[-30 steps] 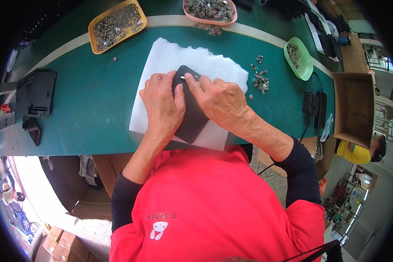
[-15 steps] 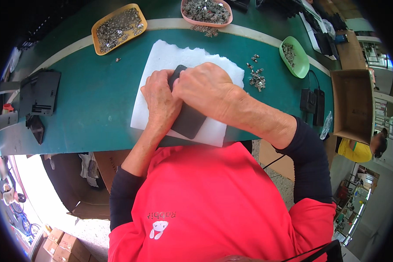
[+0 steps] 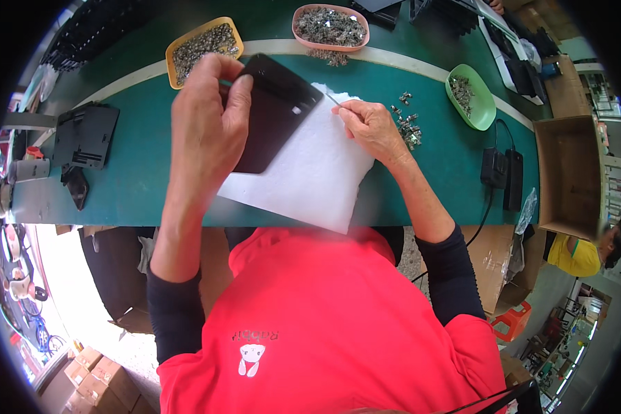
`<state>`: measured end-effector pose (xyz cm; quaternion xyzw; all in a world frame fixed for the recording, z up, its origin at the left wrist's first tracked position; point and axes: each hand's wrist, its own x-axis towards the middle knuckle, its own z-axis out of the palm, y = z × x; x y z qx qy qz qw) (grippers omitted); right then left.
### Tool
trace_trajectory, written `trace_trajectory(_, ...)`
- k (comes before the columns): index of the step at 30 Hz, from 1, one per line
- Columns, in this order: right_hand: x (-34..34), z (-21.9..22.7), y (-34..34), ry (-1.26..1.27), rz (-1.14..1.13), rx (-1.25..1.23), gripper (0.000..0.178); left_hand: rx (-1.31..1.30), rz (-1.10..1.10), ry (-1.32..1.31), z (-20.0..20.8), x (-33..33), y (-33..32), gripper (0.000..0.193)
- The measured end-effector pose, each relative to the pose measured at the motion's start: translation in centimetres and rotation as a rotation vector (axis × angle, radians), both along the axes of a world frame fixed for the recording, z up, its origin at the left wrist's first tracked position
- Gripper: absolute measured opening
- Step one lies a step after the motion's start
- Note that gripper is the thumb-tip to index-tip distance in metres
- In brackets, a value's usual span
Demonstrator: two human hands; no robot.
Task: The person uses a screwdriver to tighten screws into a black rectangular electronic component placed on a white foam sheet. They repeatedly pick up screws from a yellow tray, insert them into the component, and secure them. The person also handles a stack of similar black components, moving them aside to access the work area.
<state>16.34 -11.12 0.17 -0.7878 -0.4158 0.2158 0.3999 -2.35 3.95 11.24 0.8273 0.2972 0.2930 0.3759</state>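
Observation:
My left hand (image 3: 210,121) grips a flat black rectangular panel (image 3: 276,114) by its left edge, thumb on the face turned up toward me. The panel is tilted and lifted over a white foam sheet (image 3: 310,183), covering its upper left part. To the right, my right hand (image 3: 374,131) pinches a thin grey stick-like piece (image 3: 332,99); its tip points up and left, close to the panel's right corner. Whether the tip touches the panel, I cannot tell. Loose small metal parts (image 3: 408,130) lie in a pile beside my right hand.
Trays of small metal parts stand around: yellow (image 3: 237,30), pink (image 3: 331,47) and green (image 3: 486,110). Black plastic pieces (image 3: 86,138) lie at the left. Black power adapters (image 3: 493,168) and an open cardboard box (image 3: 569,176) are at the right. A person in yellow (image 3: 574,255) is beyond.
My left hand has raised the black panel off the foam sheet and shifted left with it. My right hand has come away from the panel to the right, now showing a thin stick-like piece.

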Motion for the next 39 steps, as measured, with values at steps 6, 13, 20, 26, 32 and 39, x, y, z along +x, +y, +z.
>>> trace_trajectory(6,-0.2,-0.7,-0.1,-0.022,0.014,0.140,0.022,0.829,-0.262,-0.020,-6.1,-1.6,-3.6,0.028)
trace_trajectory(13,-1.6,1.7,-1.5,-0.138,0.259,0.063,0.016,0.655,-0.208,0.081,-12.7,-3.9,-5.9,0.030)
trace_trajectory(20,-5.3,5.0,-2.3,-0.376,0.479,-0.401,0.015,0.475,-0.073,0.005,-12.8,-2.8,-6.5,0.035)
trace_trajectory(26,-5.2,5.4,-1.0,-0.292,0.534,-0.436,0.016,0.472,-0.083,-0.007,-12.8,-2.6,-6.1,0.031)
trace_trajectory(32,-5.0,5.5,-0.1,-0.251,0.588,-0.440,0.015,0.466,-0.097,-0.039,-12.9,-2.6,-5.8,0.028)
trace_trajectory(39,-5.2,4.6,-0.8,-0.388,0.612,-0.399,0.008,0.458,-0.173,-0.054,-12.7,-2.5,-5.1,0.026)
